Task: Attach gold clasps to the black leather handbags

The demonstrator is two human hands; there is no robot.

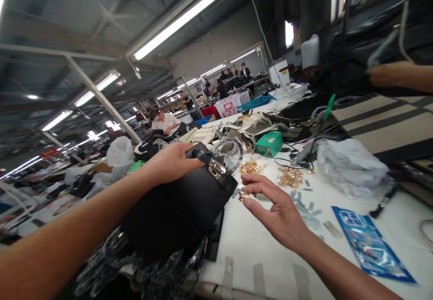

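My left hand (171,161) grips the top of a small black handbag (179,205) with a gold clasp (216,168), holding it upright on the white worktable (257,246). My right hand (274,207) hovers beside the bag's right edge. Its thumb and fingertips pinch a small gold metal part (243,195). Just beyond it lie two heaps of gold hardware pieces (290,177) and several small grey metal plates (306,205).
A green box (269,143) stands behind the gold heaps, a crumpled plastic bag (352,164) lies to the right, and a blue packet (368,246) sits near the front right. Another person's hand (389,75) reaches in at the far right. Co-workers sit at distant tables.
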